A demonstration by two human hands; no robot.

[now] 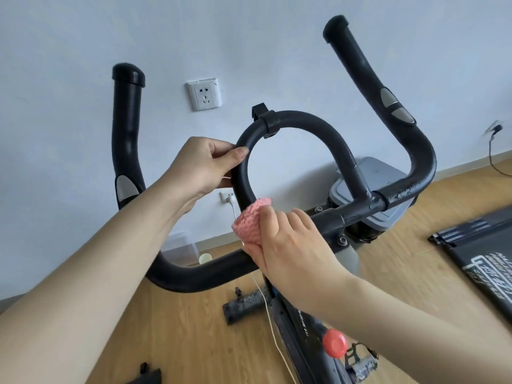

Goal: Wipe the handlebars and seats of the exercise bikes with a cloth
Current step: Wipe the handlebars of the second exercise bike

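Pale wall behind; left grip (203, 164) round handlebar loop (302, 121), right grip (291, 239) clutching half-hidden pink cloth (249, 220).

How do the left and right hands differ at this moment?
The left hand grips the handlebar's centre loop bare; the right hand holds a pink cloth against the bar. The left sits higher on the loop's left side, the right lower, at its base. Both are on the handlebar.

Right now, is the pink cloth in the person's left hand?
No, the right hand grips the pink cloth, while the left hand holds the handlebar loop.
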